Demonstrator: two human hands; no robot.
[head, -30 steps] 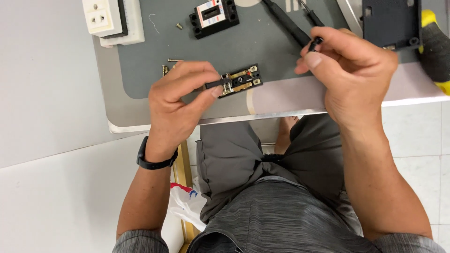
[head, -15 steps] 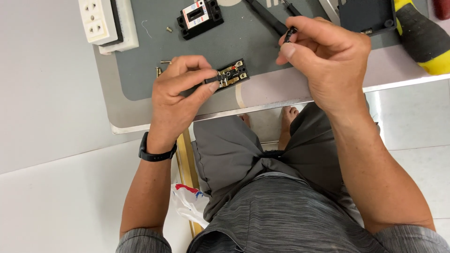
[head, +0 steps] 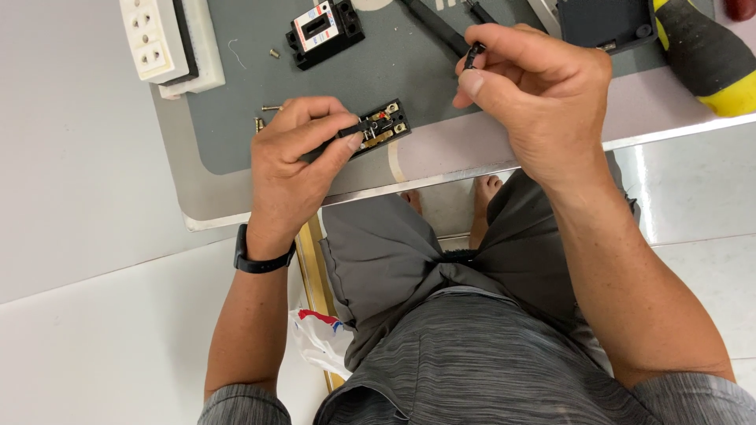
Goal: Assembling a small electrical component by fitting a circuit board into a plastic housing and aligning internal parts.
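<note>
At frame centre, my left hand (head: 295, 161) pinches a black switch block with brass contacts (head: 379, 126) over the counter (head: 441, 157) edge, my right-hand fingers (head: 492, 83) clamp a tiny black part (head: 472, 55); either could slip floorward.

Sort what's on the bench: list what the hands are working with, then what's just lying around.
In hand:
- left hand: black switch body with brass contacts
- right hand: small black part

Lying about:
- white socket
- black breaker module
- loose screws
- yellow-and-black screwdriver handle
</note>
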